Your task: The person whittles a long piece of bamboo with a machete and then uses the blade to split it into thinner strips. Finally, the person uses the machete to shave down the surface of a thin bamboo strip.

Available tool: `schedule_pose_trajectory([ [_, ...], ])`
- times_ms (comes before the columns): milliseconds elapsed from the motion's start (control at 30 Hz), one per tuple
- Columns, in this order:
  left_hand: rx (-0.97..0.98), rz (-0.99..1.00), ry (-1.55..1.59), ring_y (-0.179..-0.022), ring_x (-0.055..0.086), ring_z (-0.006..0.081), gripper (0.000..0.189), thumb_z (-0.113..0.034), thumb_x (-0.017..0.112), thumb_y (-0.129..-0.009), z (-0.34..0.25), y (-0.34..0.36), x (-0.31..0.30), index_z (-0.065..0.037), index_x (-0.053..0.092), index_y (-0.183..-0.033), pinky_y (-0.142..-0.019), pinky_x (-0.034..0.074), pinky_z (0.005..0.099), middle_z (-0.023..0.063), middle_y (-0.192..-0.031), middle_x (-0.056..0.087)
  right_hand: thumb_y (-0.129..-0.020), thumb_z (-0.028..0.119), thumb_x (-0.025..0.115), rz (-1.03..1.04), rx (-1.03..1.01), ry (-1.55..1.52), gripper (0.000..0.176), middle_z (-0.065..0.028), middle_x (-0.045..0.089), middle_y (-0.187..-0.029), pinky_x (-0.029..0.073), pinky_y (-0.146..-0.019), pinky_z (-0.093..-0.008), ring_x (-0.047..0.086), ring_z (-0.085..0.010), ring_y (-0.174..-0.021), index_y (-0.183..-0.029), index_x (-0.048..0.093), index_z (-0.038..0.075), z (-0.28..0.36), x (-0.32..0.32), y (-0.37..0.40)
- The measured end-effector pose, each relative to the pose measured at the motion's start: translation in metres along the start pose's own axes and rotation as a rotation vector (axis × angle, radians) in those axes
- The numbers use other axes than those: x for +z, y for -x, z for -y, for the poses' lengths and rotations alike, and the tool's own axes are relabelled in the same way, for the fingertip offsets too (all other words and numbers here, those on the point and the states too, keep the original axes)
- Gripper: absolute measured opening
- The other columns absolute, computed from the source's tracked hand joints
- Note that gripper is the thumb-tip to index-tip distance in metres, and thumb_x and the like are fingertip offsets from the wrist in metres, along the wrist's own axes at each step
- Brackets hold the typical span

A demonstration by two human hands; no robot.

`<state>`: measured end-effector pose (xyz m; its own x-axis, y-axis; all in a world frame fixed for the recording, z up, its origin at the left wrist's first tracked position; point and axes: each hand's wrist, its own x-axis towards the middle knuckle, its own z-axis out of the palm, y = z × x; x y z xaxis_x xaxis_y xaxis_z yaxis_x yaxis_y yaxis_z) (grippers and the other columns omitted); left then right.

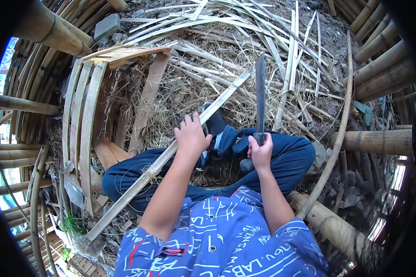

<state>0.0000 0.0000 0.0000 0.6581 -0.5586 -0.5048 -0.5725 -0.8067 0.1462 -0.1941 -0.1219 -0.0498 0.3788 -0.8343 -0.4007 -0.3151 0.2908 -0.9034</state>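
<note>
My left hand [192, 135] is closed around a long split bamboo strip [223, 98], which slants from the lower left, across my leg, to the upper middle. Stringy fibres hang from the strip near my left knee. In my right hand [260, 150] is the handle of a machete [260, 92], its long dark blade pointing up and away from me. The blade stands a little to the right of the strip's far end, apart from it. My fingers hide most of the handle.
A wooden crate [87, 124] lies at the left. Pale bamboo strips [189, 21] and curly shavings [180, 92] cover the ground ahead. Thick bamboo poles [374, 141] stand at both sides. A grey block [107, 27] rests at the upper left, and a thin curved pole [345, 115] runs along my right.
</note>
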Motion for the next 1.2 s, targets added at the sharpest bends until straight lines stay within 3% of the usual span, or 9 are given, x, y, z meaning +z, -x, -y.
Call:
schedule_pose_trajectory([
  [67, -0.053, -0.041, -0.078, -0.112, 0.062, 0.0325, 0.067, -0.041, 0.076, -0.076, -0.002, -0.035, 0.042, -0.011, 0.051, -0.129, -0.087, 0.051, 0.0485, 0.0182, -0.127, 0.059, -0.083, 0.012, 0.073, -0.053, -0.039, 0.061, 0.029, -0.0041, 0.061, -0.068, 0.048, -0.050, -0.0262, 0.059, -0.0116, -0.052, -0.098, 0.050, 0.002, -0.001, -0.013, -0.005],
  [100, -0.085, -0.046, -0.175, -0.112, 0.062, 0.0325, 0.067, -0.041, 0.076, -0.076, 0.028, -0.037, 0.024, -0.011, 0.051, -0.129, -0.087, 0.051, 0.0485, 0.0182, -0.127, 0.059, -0.081, 0.012, 0.073, -0.040, -0.141, 0.100, 0.030, -0.0070, 0.063, -0.070, 0.049, -0.054, -0.0292, 0.062, -0.0164, -0.057, -0.098, 0.050, 0.001, -0.004, 0.012, 0.002],
  [167, -0.041, -0.008, 0.012, -0.093, 0.068, 0.0349, 0.044, -0.038, 0.077, -0.075, 0.028, -0.051, 0.034, -0.005, 0.066, -0.103, -0.079, 0.054, 0.0478, 0.0182, -0.100, 0.069, -0.077, 0.011, 0.075, -0.106, -0.420, 0.385, 0.033, -0.0126, 0.068, -0.073, 0.052, -0.060, -0.0353, 0.069, -0.0260, -0.066, -0.097, 0.051, 0.000, -0.002, -0.012, -0.001],
  [200, 0.020, -0.145, 0.042, -0.084, 0.068, 0.0375, 0.036, -0.035, 0.077, -0.075, 0.026, -0.048, 0.035, -0.003, 0.069, -0.089, -0.076, 0.055, 0.0478, 0.0182, -0.086, 0.070, -0.074, 0.013, 0.075, -0.078, -0.378, 0.498, 0.036, -0.0148, 0.069, -0.077, 0.053, -0.063, -0.0386, 0.070, -0.0315, -0.071, -0.100, 0.052, 0.002, 0.009, -0.021, -0.004],
  [300, 0.054, -0.241, 0.074, -0.078, 0.068, 0.0389, 0.042, -0.041, 0.077, -0.075, 0.025, -0.028, 0.020, -0.002, 0.067, -0.086, -0.071, 0.055, 0.0481, 0.0214, -0.079, 0.068, -0.071, 0.019, 0.075, -0.059, -0.531, 0.701, 0.031, -0.0147, 0.069, -0.078, 0.054, -0.066, -0.0423, 0.068, -0.0343, -0.073, -0.096, 0.061, 0.007, 0.015, -0.019, -0.018],
  [500, 0.067, -0.310, -0.002, -0.067, 0.069, 0.0352, 0.057, -0.059, 0.068, -0.078, 0.030, 0.017, 0.006, -0.003, 0.065, -0.077, -0.059, 0.056, 0.0430, 0.0180, -0.068, 0.067, -0.069, 0.024, 0.075, 0.110, -0.473, 0.964, 0.029, -0.0137, 0.069, -0.080, 0.054, -0.071, -0.0434, 0.068, -0.0337, -0.076, -0.092, 0.068, 0.009, 0.040, 0.003, -0.039],
  [800, -0.005, -0.308, 0.107, -0.065, 0.066, 0.0369, 0.056, -0.060, 0.063, -0.082, 0.054, 0.062, 0.009, -0.004, 0.062, -0.076, -0.056, 0.051, 0.0458, 0.0178, -0.064, 0.064, -0.074, 0.036, 0.077, 0.202, -0.426, 1.379, 0.037, -0.0196, 0.070, -0.084, 0.055, -0.075, -0.0450, 0.069, -0.0352, -0.082, -0.086, 0.065, 0.003, 0.063, -0.005, -0.062],
  [1033, -0.008, -0.295, 0.092, -0.064, 0.066, 0.0366, 0.052, -0.057, 0.063, -0.083, 0.070, 0.072, 0.014, -0.005, 0.061, -0.077, -0.056, 0.051, 0.0462, 0.0176, -0.064, 0.064, -0.075, 0.032, 0.076, 0.329, -0.424, 1.453, 0.035, -0.0184, 0.069, -0.083, 0.055, -0.076, -0.0455, 0.070, -0.0355, -0.082, -0.090, 0.063, 0.003, 0.059, 0.024, -0.037],
  [1200, -0.008, -0.290, 0.104, -0.064, 0.066, 0.0371, 0.051, -0.056, 0.063, -0.084, 0.070, 0.078, 0.018, -0.005, 0.059, -0.076, -0.057, 0.052, 0.0465, 0.0173, -0.064, 0.064, -0.074, 0.029, 0.076, 0.266, -0.423, 1.479, 0.032, -0.0177, 0.070, -0.083, 0.056, -0.075, -0.0451, 0.070, -0.0350, -0.082, -0.090, 0.062, 0.005, 0.035, 0.021, -0.054],
])
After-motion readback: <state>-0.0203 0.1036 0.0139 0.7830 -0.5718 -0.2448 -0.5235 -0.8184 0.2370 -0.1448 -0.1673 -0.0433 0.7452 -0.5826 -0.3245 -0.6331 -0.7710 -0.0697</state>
